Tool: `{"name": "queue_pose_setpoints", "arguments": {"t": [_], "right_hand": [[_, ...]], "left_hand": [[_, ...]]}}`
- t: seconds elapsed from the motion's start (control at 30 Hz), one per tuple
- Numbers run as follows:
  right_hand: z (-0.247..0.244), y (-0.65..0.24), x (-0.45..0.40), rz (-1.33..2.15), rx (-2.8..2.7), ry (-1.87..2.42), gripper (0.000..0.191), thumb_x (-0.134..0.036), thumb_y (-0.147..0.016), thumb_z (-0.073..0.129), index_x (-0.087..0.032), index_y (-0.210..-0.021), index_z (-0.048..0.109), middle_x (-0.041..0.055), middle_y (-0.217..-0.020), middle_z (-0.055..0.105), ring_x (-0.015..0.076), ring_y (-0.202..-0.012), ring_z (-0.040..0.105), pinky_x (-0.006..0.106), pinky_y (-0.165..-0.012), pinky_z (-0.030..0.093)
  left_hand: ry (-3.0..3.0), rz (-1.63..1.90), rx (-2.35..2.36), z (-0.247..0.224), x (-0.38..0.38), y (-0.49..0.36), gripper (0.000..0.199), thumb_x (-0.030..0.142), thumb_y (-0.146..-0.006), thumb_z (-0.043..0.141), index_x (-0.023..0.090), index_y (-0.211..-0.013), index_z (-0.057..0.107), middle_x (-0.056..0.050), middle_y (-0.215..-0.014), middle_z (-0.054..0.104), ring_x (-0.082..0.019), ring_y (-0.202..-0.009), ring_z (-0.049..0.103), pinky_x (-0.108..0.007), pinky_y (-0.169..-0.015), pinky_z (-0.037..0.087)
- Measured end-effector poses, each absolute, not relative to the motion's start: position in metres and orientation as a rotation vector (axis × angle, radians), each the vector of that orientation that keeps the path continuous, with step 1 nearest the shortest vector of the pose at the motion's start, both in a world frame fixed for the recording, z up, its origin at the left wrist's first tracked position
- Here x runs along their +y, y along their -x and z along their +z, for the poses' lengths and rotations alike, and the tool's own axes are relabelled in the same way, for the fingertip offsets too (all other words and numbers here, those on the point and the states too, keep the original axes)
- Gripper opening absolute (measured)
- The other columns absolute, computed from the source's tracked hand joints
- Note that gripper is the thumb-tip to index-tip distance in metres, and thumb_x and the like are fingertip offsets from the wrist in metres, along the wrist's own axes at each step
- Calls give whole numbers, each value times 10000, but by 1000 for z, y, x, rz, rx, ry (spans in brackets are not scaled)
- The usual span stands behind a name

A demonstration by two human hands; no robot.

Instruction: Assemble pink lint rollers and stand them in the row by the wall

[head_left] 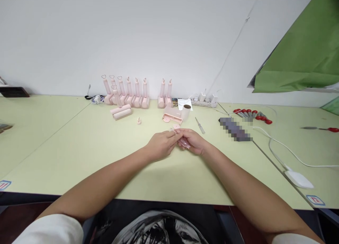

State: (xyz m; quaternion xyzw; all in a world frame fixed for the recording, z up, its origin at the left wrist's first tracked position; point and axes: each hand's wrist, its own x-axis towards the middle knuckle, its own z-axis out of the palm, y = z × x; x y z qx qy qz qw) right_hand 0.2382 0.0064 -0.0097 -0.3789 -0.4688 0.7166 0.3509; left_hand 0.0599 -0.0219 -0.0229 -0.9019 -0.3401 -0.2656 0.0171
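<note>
Grasping between them a translucent pink piece [184, 143], at five o'clock from the open pink housing [172, 116], the left hand [162, 144] and right hand [196, 141] hold seemingly light, stiff, slightly slippery plastic, best pinched along its sides.

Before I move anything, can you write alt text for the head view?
The left hand and right hand meet at a small translucent pink piece over a pale green table. Beyond them, upright pink devices line the white wall; a slim tool lies to the right.
</note>
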Motion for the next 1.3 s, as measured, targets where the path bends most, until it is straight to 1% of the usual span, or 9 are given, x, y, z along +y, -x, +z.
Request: {"name": "queue_pose_setpoints", "arguments": {"t": [0.1,0.2,0.43,0.57,0.67,0.8,0.97,1.17,1.3], "right_hand": [[-11,-238,6,1860,-1271,1027,240,-335,-719,755,-153,-854,675,11,-629,657,91,-450,516,203,-385,381],[-11,-239,7,1719,-1322,1155,260,-330,-707,777,-158,-876,683,48,-782,708,78,-477,515,200,-388,398],[-13,-238,4,1547,-1498,1267,297,-364,-735,761,-169,-951,699,51,-858,701,78,-549,526,184,-434,416],[-16,-238,1,1513,-1582,1262,331,-378,-730,760,-182,-989,699,44,-873,698,84,-579,538,197,-482,431],[-18,-238,2,1441,-1640,1262,362,-393,-735,747,-191,-1031,697,25,-834,675,93,-587,536,215,-511,434],[-19,-237,1,1321,-1709,1193,414,-380,-741,718,-169,-1095,672,9,-814,629,109,-621,526,232,-537,406],[-17,-236,-4,1194,-1810,1094,343,-337,-788,634,-175,-1088,672,-6,-805,601,126,-683,520,260,-634,404],[-8,-236,-11,1027,-1942,1109,232,-321,-819,594,-189,-989,679,-21,-742,549,127,-659,460,261,-630,371],[-1,-238,-14,917,-2079,1131,196,-360,-854,574,-191,-859,673,-38,-654,471,118,-613,400,251,-585,323]], "left_hand": [[2909,-774,-1224,-16,-19,-43,433,266,-970,421,246,-1384,547,-82,-1182,678,-193,-1091,632,-298,-931,492],[2566,-776,-1801,-4,5,-17,404,291,-956,439,223,-1315,612,-96,-1132,679,-230,-1043,643,-329,-923,486],[2047,-703,-2416,-6,51,43,542,455,-930,469,145,-1368,543,-151,-1183,682,-318,-1101,622,-393,-898,473],[2062,-732,-2476,-15,53,43,356,369,-897,505,151,-1120,678,-173,-1105,707,-331,-1071,628,-392,-854,469],[2116,-840,-2460,-15,47,32,279,324,-898,480,152,-911,698,-142,-944,724,-280,-943,656,-348,-788,473],[2455,-1098,-2359,-10,25,3,347,454,-908,469,180,-883,680,-25,-758,685,-145,-668,616,-246,-619,454],[2888,-2077,-2115,-4,3,-25,383,537,-777,638,155,-776,622,10,-644,573,-78,-521,462,-222,-513,368],[2994,-2178,-2144,-4,-1,-28,455,578,-711,711,148,-840,640,3,-694,599,-63,-513,464,-216,-490,331],[3257,-2018,-2071,-1,-2,-22,466,557,-710,744,141,-890,635,-1,-728,624,-63,-523,511,-211,-505,355]]}}
